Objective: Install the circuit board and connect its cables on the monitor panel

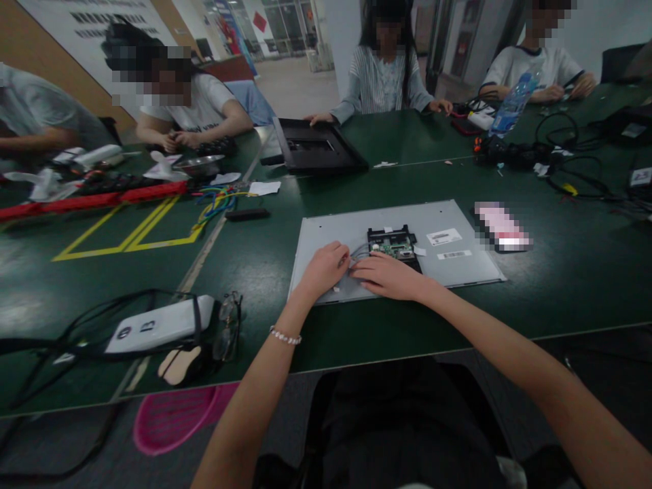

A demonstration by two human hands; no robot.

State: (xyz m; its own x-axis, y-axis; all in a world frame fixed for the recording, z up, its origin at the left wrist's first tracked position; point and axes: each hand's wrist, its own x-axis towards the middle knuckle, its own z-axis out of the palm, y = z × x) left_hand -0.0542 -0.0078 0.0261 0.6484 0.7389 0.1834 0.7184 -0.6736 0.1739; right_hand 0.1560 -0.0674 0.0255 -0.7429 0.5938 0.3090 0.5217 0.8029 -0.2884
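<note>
A flat silver display panel (326,234) lies back side up on the table before me. At its middle are a green circuit board (400,250) and a black bracket (392,235). Thin grey cables (360,250) run from the board's left side to my fingertips. My left hand (330,266) is closed, its curled fingers pinching at the cable ends. From the right, my right hand (390,274) meets it, fingers together at the same cables and partly covering the board's lower edge. The exact grip is hidden by the fingers.
A phone (502,227) lies right of the panel. Nearer left are a white strapped device (163,322) and glasses (229,326). Across the table, a person holds a black frame (318,146); other people sit nearby. A water bottle (513,105) and black cables (585,170) are at right.
</note>
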